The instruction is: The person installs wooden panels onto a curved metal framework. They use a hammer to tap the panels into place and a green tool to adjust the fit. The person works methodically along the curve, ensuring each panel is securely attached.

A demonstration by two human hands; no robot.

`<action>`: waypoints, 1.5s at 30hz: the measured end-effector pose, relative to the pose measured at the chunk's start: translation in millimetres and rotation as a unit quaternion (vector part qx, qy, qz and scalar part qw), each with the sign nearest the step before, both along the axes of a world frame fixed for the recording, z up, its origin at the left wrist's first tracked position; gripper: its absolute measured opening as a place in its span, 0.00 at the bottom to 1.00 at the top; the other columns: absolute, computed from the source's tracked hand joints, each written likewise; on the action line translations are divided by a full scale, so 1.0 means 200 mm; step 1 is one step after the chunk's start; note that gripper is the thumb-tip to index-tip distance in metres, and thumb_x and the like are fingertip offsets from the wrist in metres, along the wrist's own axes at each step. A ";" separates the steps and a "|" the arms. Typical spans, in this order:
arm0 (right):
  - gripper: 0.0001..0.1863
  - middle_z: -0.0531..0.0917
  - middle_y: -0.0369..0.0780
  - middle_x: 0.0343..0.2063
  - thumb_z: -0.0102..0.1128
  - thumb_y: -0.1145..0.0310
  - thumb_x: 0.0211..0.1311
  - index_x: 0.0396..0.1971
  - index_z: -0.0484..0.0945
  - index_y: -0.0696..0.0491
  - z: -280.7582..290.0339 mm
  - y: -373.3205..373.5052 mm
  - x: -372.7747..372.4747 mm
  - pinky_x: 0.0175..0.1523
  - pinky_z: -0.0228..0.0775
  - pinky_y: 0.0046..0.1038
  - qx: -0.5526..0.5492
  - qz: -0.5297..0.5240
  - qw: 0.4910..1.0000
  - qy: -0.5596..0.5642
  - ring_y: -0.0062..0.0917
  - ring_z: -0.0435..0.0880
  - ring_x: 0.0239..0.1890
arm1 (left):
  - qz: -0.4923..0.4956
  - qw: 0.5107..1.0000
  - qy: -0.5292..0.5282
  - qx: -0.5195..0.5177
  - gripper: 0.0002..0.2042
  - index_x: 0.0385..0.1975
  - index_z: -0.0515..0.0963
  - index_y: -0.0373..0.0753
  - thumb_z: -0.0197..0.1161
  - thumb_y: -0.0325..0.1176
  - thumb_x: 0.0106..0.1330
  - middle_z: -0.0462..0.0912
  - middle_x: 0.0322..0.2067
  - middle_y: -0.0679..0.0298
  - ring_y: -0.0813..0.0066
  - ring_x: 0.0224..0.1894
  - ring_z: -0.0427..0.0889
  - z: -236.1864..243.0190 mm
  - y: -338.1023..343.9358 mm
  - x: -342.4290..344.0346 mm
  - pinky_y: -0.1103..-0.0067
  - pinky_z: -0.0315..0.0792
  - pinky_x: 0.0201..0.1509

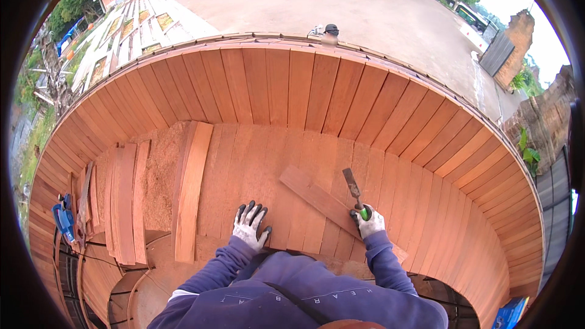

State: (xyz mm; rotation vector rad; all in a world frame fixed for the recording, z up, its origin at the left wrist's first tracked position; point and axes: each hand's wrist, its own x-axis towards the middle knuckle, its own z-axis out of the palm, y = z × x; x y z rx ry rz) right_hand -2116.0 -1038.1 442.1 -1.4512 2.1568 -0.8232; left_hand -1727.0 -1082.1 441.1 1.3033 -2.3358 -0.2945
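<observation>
My left hand [249, 224], in a white glove with dark fingertips, lies on the reddish wooden planks [244, 158] with its fingers spread. It holds nothing. My right hand [369, 222], gloved the same way, is closed round the green handle of a chisel [351, 184]. The chisel's flat, worn brown blade points away from me and a little to the left. A loose board [317, 197] lies slantwise across the planks, running beneath the chisel and my right hand. Its near right end shows beside my right sleeve.
A curved plank wall [280, 85] rims the far side. Loose boards [125, 201] and sawdust [164, 170] lie at left, with a handsaw [84, 201] and a blue power tool [63, 218]. Openings flank me. A person in a dark cap [331, 30] is beyond the wall.
</observation>
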 end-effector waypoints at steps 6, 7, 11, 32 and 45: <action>0.15 0.83 0.49 0.29 0.62 0.56 0.58 0.38 0.79 0.51 0.08 -0.05 0.00 0.40 0.74 0.42 0.161 -0.008 0.987 0.015 0.47 0.83 0.35 | -0.052 0.972 -0.145 0.175 0.34 0.69 0.58 0.43 0.49 0.56 0.67 0.54 0.71 0.56 0.59 0.75 0.44 0.04 -0.05 -0.03 0.55 0.29 0.76; 0.15 0.83 0.49 0.28 0.62 0.56 0.58 0.36 0.79 0.51 0.08 -0.05 -0.01 0.39 0.74 0.42 0.168 -0.009 0.986 0.009 0.46 0.83 0.34 | -0.058 0.963 -0.176 0.194 0.35 0.70 0.55 0.44 0.46 0.58 0.67 0.51 0.71 0.56 0.61 0.75 0.42 0.02 -0.06 -0.02 0.55 0.26 0.76; 0.14 0.83 0.48 0.27 0.62 0.56 0.58 0.32 0.79 0.52 0.17 -0.13 -0.02 0.39 0.74 0.40 0.227 -0.009 0.973 -0.031 0.45 0.83 0.33 | -0.060 0.957 -0.163 0.233 0.36 0.71 0.53 0.46 0.43 0.61 0.68 0.49 0.72 0.58 0.62 0.75 0.41 -0.04 -0.05 -0.01 0.54 0.23 0.75; 0.18 0.85 0.43 0.27 0.66 0.51 0.56 0.34 0.82 0.52 0.16 -0.21 -0.06 0.39 0.75 0.32 0.350 -0.031 0.933 -0.079 0.36 0.84 0.32 | -0.059 0.970 -0.234 0.044 0.26 0.66 0.64 0.58 0.47 0.52 0.67 0.61 0.67 0.66 0.64 0.71 0.59 -0.28 0.00 0.05 0.47 0.43 0.73; 0.16 0.85 0.44 0.28 0.64 0.54 0.57 0.35 0.81 0.52 0.20 -0.21 -0.05 0.40 0.75 0.35 0.340 -0.025 0.939 -0.043 0.39 0.84 0.34 | -0.096 0.924 -0.345 0.134 0.28 0.68 0.60 0.58 0.45 0.52 0.67 0.59 0.69 0.66 0.63 0.72 0.56 -0.11 -0.05 0.01 0.46 0.41 0.73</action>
